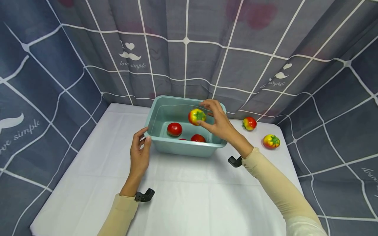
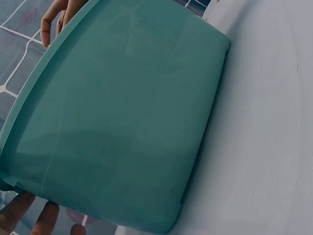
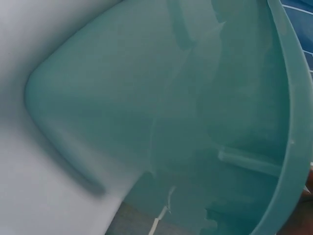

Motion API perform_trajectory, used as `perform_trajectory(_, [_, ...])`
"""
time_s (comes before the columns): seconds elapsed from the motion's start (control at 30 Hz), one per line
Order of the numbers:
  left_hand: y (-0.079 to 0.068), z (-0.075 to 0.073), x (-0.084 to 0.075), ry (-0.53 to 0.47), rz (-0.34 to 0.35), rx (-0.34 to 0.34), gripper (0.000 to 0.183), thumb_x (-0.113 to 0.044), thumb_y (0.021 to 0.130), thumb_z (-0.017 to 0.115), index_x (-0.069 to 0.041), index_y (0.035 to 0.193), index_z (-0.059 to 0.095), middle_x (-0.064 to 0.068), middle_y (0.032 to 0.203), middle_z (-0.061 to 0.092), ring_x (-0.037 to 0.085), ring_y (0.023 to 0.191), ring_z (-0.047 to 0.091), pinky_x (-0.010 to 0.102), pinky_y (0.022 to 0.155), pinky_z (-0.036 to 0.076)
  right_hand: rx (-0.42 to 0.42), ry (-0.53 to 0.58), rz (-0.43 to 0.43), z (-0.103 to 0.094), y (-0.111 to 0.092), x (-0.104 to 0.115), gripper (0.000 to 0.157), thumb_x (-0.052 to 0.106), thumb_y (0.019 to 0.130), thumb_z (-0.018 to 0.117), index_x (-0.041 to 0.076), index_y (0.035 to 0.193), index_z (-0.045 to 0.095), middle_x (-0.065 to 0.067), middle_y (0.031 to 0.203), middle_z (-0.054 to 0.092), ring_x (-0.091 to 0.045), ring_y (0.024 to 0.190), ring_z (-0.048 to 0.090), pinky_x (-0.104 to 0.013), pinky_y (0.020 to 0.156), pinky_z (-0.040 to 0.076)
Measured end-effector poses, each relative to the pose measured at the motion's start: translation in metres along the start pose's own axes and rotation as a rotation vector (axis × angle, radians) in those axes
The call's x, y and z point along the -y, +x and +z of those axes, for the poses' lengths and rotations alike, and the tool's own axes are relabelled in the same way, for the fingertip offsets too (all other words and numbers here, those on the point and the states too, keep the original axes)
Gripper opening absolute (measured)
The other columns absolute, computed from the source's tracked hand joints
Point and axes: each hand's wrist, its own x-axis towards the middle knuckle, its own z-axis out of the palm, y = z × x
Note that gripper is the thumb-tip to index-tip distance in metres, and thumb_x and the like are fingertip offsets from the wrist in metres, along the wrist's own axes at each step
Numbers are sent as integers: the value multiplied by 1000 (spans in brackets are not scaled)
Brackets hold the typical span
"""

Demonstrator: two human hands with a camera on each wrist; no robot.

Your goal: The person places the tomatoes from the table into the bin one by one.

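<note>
Your right hand (image 1: 218,122) is pinching one red-yellow fruit (image 1: 196,116) over one bin (image 1: 183,147) holding three red fruits (image 1: 174,129). Your left hand (image 1: 139,153) is touching its corner, clamped or not you cannot tell. Two red-yellow fruits (image 1: 271,141) are sitting on the table (image 1: 189,196).

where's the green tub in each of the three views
Head: the tub is around the middle.
Left wrist: close up, across centre and left.
Right wrist: close up, across centre and right.
Shared landmark: white table, beneath in head, right in left wrist, left in right wrist.
</note>
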Motion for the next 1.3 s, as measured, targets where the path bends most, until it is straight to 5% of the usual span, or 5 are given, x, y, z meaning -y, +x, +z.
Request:
perform_trajectory(0.37, [-2, 0, -2, 25, -14, -14, 43, -27, 113, 59, -30, 155, 53, -4, 160, 52, 22, 130, 59, 10, 94, 51, -35, -10, 38, -10, -15, -8, 70, 15, 93, 86, 14, 153, 50, -9, 157, 46, -31, 145, 55, -53, 115, 54])
perform_trajectory(0.67, [0, 1, 0, 19, -6, -9, 42, -25, 113, 59, -28, 155, 54, -1, 159, 53, 21, 127, 59, 9, 93, 51, -289, -102, 101, -40, -50, -51, 54, 11, 95, 82, 7, 144, 59, -15, 143, 59, -32, 134, 59, -44, 115, 51])
perform_trajectory(0.83, [0, 1, 0, 21, -7, -6, 43, -25, 113, 58, -29, 156, 53, -2, 160, 52, 20, 127, 58, 8, 94, 50, -432, -168, 242, -61, -86, -96, 49, 9, 96, 78, 2, 141, 60, -22, 137, 59, -40, 131, 57, -58, 112, 44])
perform_trajectory(0.97, [-1, 1, 0, 15, -5, -7, 43, -25, 113, 58, -29, 156, 53, -2, 160, 51, 22, 128, 56, 7, 94, 50, -521, -226, 392, -79, -120, -122, 49, 7, 95, 77, -3, 140, 59, -28, 139, 56, -45, 132, 52, -56, 113, 39])
perform_trajectory(1.3, [-1, 1, -1, 26, -16, -11, 43, -25, 114, 56, -30, 156, 52, -4, 161, 50, 23, 130, 57, 7, 96, 50, -578, -402, 817, -104, -192, -147, 63, 21, 94, 76, 5, 149, 50, -30, 152, 49, -52, 140, 41, -69, 113, 23])
